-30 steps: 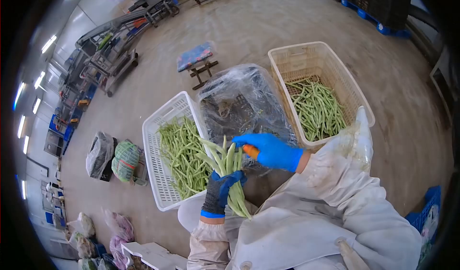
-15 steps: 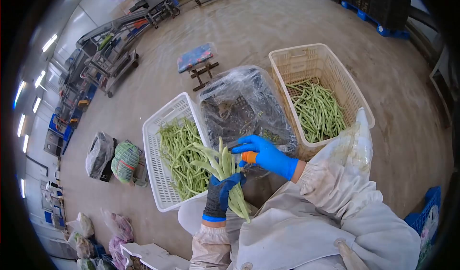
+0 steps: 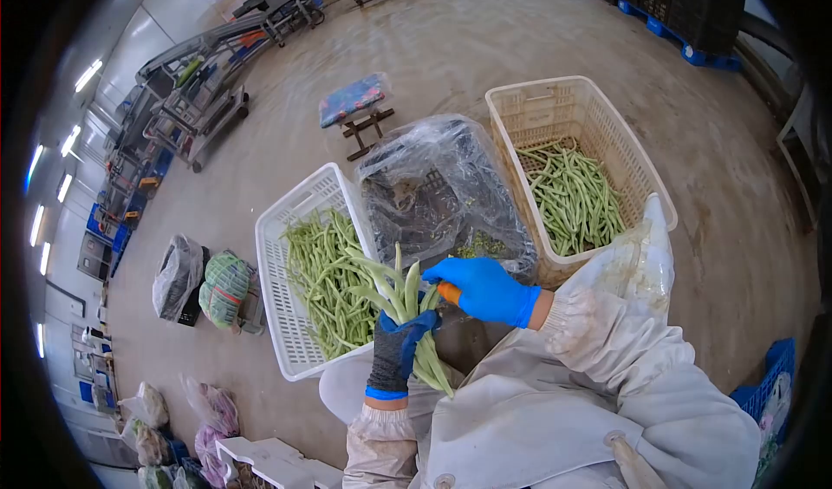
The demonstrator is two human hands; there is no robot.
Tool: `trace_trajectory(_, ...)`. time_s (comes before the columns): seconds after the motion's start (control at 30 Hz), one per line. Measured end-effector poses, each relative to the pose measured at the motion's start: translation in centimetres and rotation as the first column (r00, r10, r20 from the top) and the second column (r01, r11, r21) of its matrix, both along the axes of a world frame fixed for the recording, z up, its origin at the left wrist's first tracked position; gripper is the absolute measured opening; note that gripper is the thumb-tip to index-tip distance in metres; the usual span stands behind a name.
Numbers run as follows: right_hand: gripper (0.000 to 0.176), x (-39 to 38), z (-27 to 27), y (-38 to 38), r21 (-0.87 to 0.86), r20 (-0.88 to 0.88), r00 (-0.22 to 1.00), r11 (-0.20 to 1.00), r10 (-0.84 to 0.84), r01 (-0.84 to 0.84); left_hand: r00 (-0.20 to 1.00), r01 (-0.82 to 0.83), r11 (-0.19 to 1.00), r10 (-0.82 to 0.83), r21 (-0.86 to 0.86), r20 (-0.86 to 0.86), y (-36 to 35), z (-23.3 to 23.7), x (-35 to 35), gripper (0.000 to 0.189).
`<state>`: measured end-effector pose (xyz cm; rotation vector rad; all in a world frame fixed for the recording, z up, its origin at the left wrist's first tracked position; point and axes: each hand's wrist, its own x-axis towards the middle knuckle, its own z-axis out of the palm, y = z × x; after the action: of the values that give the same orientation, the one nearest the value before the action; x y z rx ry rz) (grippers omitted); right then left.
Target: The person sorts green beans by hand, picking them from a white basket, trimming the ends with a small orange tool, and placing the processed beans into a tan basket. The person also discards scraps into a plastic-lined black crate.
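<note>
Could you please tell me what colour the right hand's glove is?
The glove is bright blue, with orange at the thumb; head view.

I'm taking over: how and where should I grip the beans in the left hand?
Probably the bean bunch by its lower end, from the person's right: it juts below the left hand, tapering, while the upper ends fan out near the right hand.

The floor [image 3: 468,55] is brown. A white basket [image 3: 275,303], plastic-covered crate [image 3: 420,207] and beige basket [image 3: 539,118] stand on it side by side.
</note>
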<state>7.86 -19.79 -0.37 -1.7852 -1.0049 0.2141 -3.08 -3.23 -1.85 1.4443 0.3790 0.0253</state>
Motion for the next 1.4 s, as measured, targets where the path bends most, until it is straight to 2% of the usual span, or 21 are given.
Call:
trace_trajectory(0.07,0.029,0.4,0.2,0.1,-0.06,0.067,0.998,0.998,0.0,0.004,1.0,0.003,0.998,-0.002,0.056,-0.023,0.0,0.1,0.1,0.037)
trace_trajectory(0.13,0.029,0.9,0.2,0.1,-0.173,0.096,0.992,0.983,0.082,-0.064,1.0,0.007,0.977,-0.005,0.211,-0.012,0.0,0.0,0.0,0.037)
trace_trajectory(0.23,0.03,1.2,-1.1,0.3,-0.153,0.193,0.964,0.976,0.184,-0.156,0.997,0.071,0.951,-0.058,0.3,-0.05,0.7,0.3,-0.1,0.04)
trace_trajectory(0.27,0.03,1.4,-1.4,0.3,-0.153,0.193,0.964,0.976,0.183,-0.155,0.997,0.072,0.951,-0.06,0.299,-0.051,0.5,0.6,-0.1,0.04)
trace_trajectory(0.33,0.03,1.9,-1.9,0.3,-0.305,0.01,0.955,0.91,0.297,-0.28,0.992,0.122,0.838,-0.113,0.532,-0.049,0.2,1.4,-0.2,0.045)
trace_trajectory(0.37,0.03,2.1,-2.1,0.3,-0.304,0.01,0.955,0.911,0.296,-0.279,0.992,0.123,0.837,-0.114,0.533,-0.05,0.4,1.1,-0.2,0.045)
trace_trajectory(0.43,0.027,2.3,-2.2,0.2,-0.378,-0.008,0.952,0.88,0.306,-0.286,0.981,0.173,0.723,-0.186,0.669,-0.053,1.0,0.0,-0.3,0.054)
trace_trajectory(0.47,0.027,2.2,-2.2,0.1,-0.379,-0.009,0.951,0.879,0.308,-0.288,0.982,0.172,0.724,-0.183,0.668,-0.054,1.1,-0.3,-0.3,0.054)
trace_trajectory(0.53,0.026,2.2,-2.2,-0.3,-0.418,0.012,0.927,0.845,0.374,-0.335,0.958,0.283,0.815,-0.263,0.506,-0.112,1.1,-0.3,-0.1,0.053)
trace_trajectory(0.67,0.026,2.3,-2.4,-1.4,-0.555,0.05,0.942,0.793,0.331,-0.249,0.938,0.335,0.74,-0.322,0.583,-0.13,1.0,0.6,-0.1,0.056)
trace_trajectory(0.7,0.028,3.2,-1.7,-2.5,-0.614,0.151,0.955,0.781,0.257,-0.113,0.939,0.333,0.742,-0.319,0.582,-0.131,1.7,0.1,-0.4,0.056)
trace_trajectory(0.73,0.031,4.0,-1.4,-3.5,-0.656,0.255,0.948,0.755,0.188,0.027,0.954,0.301,0.806,-0.252,0.509,-0.164,2.8,-0.7,-1.1,0.053)
trace_trajectory(0.77,0.031,4.9,-1.6,-4.3,-0.656,0.256,0.947,0.755,0.192,0.024,0.961,0.259,0.862,-0.188,0.436,-0.201,3.5,-0.6,-1.3,0.051)
trace_trajectory(0.83,0.035,5.7,-1.9,-5.5,-0.428,0.21,0.978,0.898,-0.005,0.096,0.967,0.219,0.902,-0.15,0.371,-0.207,4.0,0.2,-1.4,0.049)
trace_trajectory(0.87,0.035,5.5,-1.9,-5.2,-0.428,0.209,0.978,0.898,-0.007,0.098,0.968,0.217,0.894,-0.147,0.392,-0.202,4.0,0.7,-1.2,0.049)
trace_trajectory(0.93,0.036,4.5,-1.6,-3.4,-0.105,0.082,0.992,0.991,0.095,-0.086,0.975,0.201,0.868,-0.13,0.454,-0.182,3.9,0.7,-0.6,0.049)
trace_trajectory(1.03,0.027,2.5,-0.4,-1.1,0.024,0.075,0.99,0.992,0.12,-0.122,0.977,0.208,0.811,-0.144,0.547,-0.159,3.0,1.5,-0.1,0.049)
trace_trajectory(1.17,0.02,2.6,-1.0,-0.5,-0.072,0.197,0.973,0.991,0.122,-0.11,0.982,0.191,0.761,-0.154,0.619,-0.114,3.0,1.1,0.1,0.05)
trace_trajectory(1.23,0.019,2.7,-1.3,-0.6,-0.215,0.288,0.944,0.972,0.161,-0.101,0.98,0.201,0.748,-0.163,0.632,-0.118,3.1,0.9,0.1,0.051)
trace_trajectory(1.37,0.02,1.9,-0.5,-0.8,-0.261,0.217,0.956,0.956,0.196,-0.137,0.984,0.176,0.784,-0.131,0.595,-0.118,2.8,0.8,-0.1,0.053)
trace_trajectory(1.4,0.02,1.6,-0.1,-0.8,-0.308,0.245,0.955,0.948,0.166,-0.085,0.986,0.168,0.762,-0.139,0.625,-0.096,2.7,1.0,-0.1,0.052)
